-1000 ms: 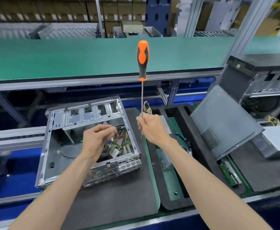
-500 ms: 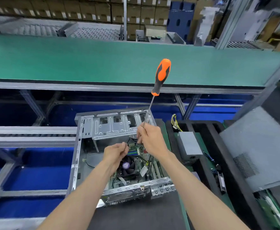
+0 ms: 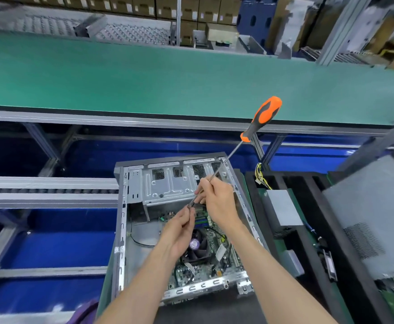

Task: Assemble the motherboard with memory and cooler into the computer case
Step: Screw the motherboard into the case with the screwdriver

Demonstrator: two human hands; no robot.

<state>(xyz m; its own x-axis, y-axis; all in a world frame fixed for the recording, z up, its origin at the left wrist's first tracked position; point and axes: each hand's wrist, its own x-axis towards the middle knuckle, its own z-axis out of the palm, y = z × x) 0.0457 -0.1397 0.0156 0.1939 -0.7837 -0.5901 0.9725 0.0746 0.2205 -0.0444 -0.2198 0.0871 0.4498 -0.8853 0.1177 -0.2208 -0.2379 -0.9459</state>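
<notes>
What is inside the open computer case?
Inside the computer case lies the motherboard with a cooler fan. Both hands, left hand and right hand, cover part of the board.

Orange-black screwdriver handle [image 3: 264, 115], green conveyor belt [image 3: 144, 78]

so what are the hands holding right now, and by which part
The right hand pinches the screwdriver by its metal shaft, well below the orange handle. The left hand pinches at the shaft's tip; whether it holds a screw cannot be told.

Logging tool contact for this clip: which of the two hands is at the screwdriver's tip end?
The left hand: its fingers pinch the screwdriver at the tip. The right hand grips the shaft higher up.
</notes>
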